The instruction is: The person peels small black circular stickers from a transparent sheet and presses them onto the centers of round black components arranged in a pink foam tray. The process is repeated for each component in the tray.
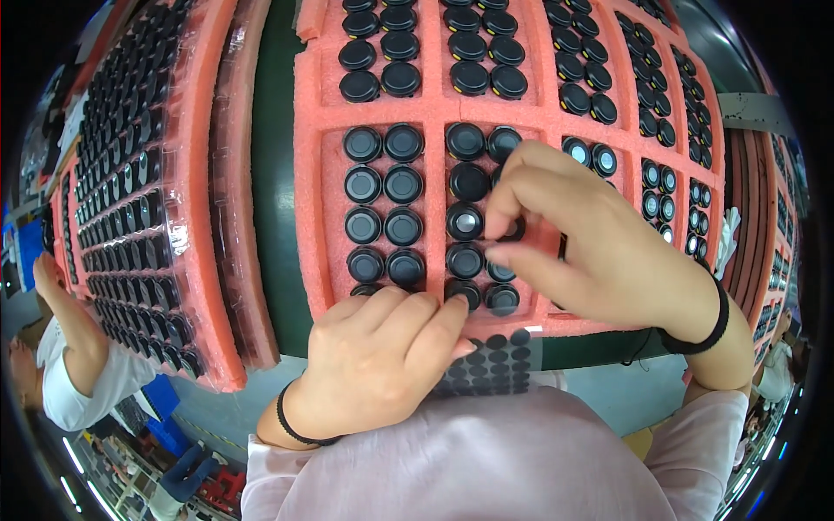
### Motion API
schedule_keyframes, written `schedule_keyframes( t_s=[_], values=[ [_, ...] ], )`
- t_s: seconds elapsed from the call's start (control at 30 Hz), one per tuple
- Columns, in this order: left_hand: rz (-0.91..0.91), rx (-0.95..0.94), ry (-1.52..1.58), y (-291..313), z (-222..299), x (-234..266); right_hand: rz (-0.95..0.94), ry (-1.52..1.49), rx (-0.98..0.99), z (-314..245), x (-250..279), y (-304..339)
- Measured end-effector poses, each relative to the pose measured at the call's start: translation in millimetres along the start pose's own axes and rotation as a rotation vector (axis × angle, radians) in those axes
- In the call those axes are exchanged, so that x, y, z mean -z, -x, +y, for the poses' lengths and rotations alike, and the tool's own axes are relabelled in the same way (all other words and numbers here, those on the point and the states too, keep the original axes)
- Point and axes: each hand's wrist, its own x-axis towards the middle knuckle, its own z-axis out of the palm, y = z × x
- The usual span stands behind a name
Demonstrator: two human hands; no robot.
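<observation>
A pink foam tray (382, 113) lies before me, its compartments filled with round black caps (402, 184). Some caps, like the one beside my right fingertips, show a shiny, light centre (466, 223); others have a dark top. My left hand (373, 360) rests at the tray's near edge, fingers closed on a clear sheet of black round stickers (497, 365) that hangs past the edge. Above the second compartment of the near row, my right hand (573, 230) is in a pinch, thumb and forefinger close together. Whatever sits between those fingertips is too small to make out.
At left stand more pink foam trays (224, 304) of black parts, with clear plastic sheets (178, 156) among them. A dark green surface (282, 174) runs between the stacks. Further trays (773, 286) are at right. A person in white (87, 373) works at far left.
</observation>
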Motion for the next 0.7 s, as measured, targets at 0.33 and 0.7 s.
schedule_keyframes(
  t_s=[0.33,0.7],
  values=[
    [-0.011,-0.057,-0.032,-10,-1,-14,0.025,0.175,-0.036,23,-20,-13],
    [-0.032,-0.025,-0.045,-12,-4,-20,0.028,0.229,-0.043,23,-25,-14]
  ],
)
